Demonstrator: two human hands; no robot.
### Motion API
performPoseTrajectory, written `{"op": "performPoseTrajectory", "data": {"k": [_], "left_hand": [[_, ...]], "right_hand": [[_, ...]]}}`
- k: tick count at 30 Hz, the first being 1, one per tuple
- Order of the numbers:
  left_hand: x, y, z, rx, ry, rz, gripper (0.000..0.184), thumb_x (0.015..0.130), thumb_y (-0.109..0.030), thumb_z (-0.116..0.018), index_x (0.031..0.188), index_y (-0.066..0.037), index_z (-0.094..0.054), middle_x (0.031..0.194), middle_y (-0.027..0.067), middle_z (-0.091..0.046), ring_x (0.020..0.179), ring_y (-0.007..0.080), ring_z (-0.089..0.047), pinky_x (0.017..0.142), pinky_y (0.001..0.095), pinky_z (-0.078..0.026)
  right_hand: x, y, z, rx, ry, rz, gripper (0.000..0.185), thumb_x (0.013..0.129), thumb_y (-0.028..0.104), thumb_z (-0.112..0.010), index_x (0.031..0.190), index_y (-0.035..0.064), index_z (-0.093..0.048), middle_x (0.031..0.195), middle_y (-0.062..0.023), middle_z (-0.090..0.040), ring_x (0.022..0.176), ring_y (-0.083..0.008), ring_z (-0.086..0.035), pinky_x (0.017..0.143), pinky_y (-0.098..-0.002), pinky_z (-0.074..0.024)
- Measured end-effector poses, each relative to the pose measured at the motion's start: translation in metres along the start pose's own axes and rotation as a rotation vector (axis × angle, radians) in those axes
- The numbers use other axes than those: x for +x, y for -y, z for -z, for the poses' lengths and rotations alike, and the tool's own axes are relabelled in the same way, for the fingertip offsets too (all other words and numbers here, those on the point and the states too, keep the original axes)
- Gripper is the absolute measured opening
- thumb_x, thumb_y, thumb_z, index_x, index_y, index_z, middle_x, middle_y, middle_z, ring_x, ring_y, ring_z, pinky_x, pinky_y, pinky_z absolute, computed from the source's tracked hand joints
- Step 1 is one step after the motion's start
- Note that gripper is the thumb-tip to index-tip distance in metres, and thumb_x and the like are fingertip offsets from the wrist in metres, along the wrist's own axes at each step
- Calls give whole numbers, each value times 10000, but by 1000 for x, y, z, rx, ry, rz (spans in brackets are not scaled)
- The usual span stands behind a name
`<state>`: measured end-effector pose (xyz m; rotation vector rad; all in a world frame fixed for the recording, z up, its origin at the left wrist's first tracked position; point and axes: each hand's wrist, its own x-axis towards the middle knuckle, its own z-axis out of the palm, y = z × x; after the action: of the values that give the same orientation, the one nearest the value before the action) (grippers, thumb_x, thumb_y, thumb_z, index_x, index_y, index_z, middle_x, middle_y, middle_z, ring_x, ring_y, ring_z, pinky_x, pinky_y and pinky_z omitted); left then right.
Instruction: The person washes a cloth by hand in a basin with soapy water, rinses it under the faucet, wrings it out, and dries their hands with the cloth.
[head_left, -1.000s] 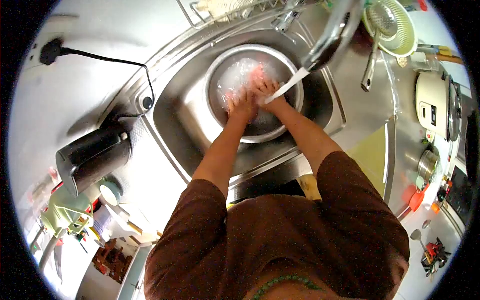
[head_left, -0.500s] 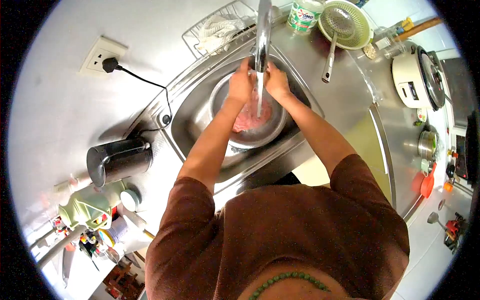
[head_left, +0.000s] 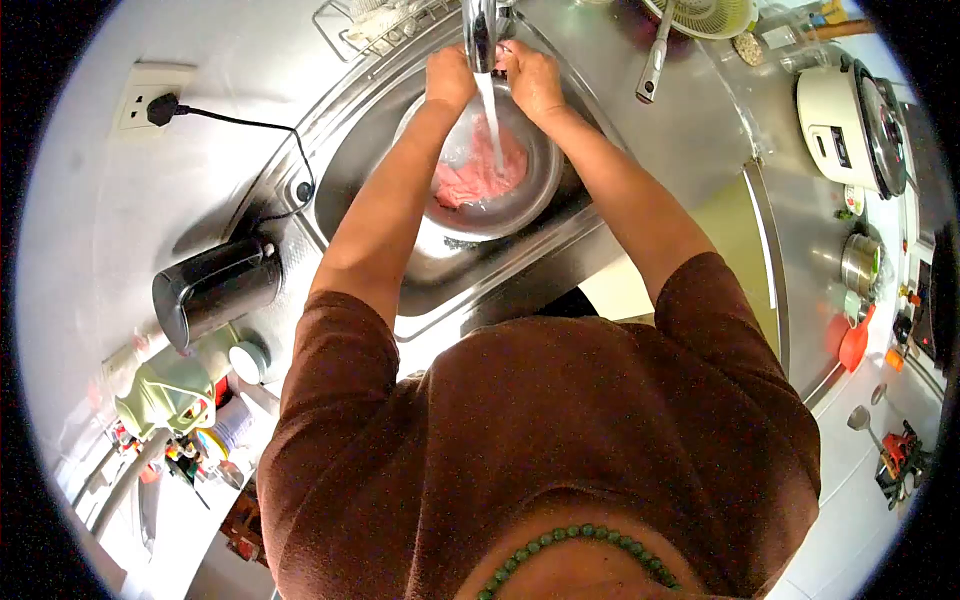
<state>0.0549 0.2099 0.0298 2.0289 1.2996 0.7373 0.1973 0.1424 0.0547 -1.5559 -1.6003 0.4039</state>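
Note:
A metal bowl (head_left: 547,185) stands in the steel sink (head_left: 345,170), with a limp pink mass that looks like raw meat (head_left: 485,178) in it. Water runs from the faucet (head_left: 481,35) into the bowl. At the bowl's far side, left of the faucet, my left hand (head_left: 450,77) is closed; its fingertips are hidden. Right of the faucet, my right hand (head_left: 533,82) is closed on a small pink piece of meat (head_left: 505,57) showing at its fingers.
A wire rack (head_left: 385,35) sits behind the sink. On the left are a black kettle (head_left: 215,290) and a plug with a cord (head_left: 162,109). To the right lie a strainer's handle (head_left: 652,75), a green colander (head_left: 715,18) and a rice cooker (head_left: 835,125).
The view has shifted, so the sink and bowl appear higher and further left. My hands have drawn slightly apart and closed, and a pink piece now shows at my right fingers.

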Motion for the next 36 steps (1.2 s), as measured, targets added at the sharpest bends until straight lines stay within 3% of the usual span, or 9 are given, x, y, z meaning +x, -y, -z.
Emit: {"op": "performPoseTrajectory", "data": {"k": [11,13,16,19,22,26,29,32,36], "left_hand": [[12,-39,4,-26,80,12,411,850,-415,-564,1039,-57,-635,893,111,-655,842,191,-615,781,289,-454],[0,-42,5,-52,-148,-89,323,810,-354,-584,938,-65,-648,771,214,-625,734,379,-610,653,424,-488],[-38,-44,18,-228,-148,249,434,830,-379,-607,1082,-26,-596,918,167,-642,850,219,-615,750,314,-467],[-98,37,-20,-325,-158,516,521,865,-424,-497,1228,-51,-506,1145,193,-573,1072,310,-542,913,370,-401],[-165,90,-48,-788,-38,907,675,874,-506,-434,1305,10,-377,1325,176,-418,1171,295,-445,939,385,-377],[-204,129,-104,-908,-285,1219,590,867,-601,-375,1020,-62,-559,768,116,-596,691,245,-569,609,369,-475],[-210,103,-100,-1131,-290,1271,560,883,-580,-359,991,-72,-568,790,99,-612,728,257,-578,663,378,-477],[-213,105,-95,-1436,-234,1195,546,891,-550,-368,1005,-57,-573,919,115,-620,819,284,-582,758,402,-469],[-210,102,-65,-1737,-83,1115,540,883,-527,-411,1027,-30,-566,985,126,-602,861,301,-574,797,418,-464]], "right_hand": [[19,3,21,102,-21,-131,213,862,145,-468,948,38,-631,743,-95,-673,689,-207,-654,653,-316,-509],[15,-7,8,395,-48,-271,201,876,169,-507,938,21,-629,759,-72,-667,674,-144,-636,636,-268,-495],[2,6,3,758,-137,-449,260,839,240,-609,933,-3,-611,783,-61,-650,693,-124,-622,636,-261,-480],[-32,-17,-25,493,-77,-440,252,888,211,-545,1060,31,-587,786,-40,-626,683,-87,-579,611,-244,-479],[-73,-45,-53,14,352,-326,419,821,242,-587,1181,46,-504,994,-147,-617,927,-283,-583,833,-370,-446],[-107,-44,-75,53,372,-500,468,761,190,-605,1197,61,-496,1049,-178,-581,985,-341,-542,866,-410,-427],[-165,-82,-140,-240,267,-319,468,723,139,-609,1175,57,-518,1019,-182,-589,953,-354,-551,836,-409,-447],[-176,-47,-148,1175,499,-1021,354,751,211,-657,1072,73,-598,831,-157,-600,753,-334,-579,677,-388,-472],[-176,22,-123,418,499,-595,298,773,323,-645,909,58,-620,760,-152,-582,704,-302,-575,646,-392,-451]]}}
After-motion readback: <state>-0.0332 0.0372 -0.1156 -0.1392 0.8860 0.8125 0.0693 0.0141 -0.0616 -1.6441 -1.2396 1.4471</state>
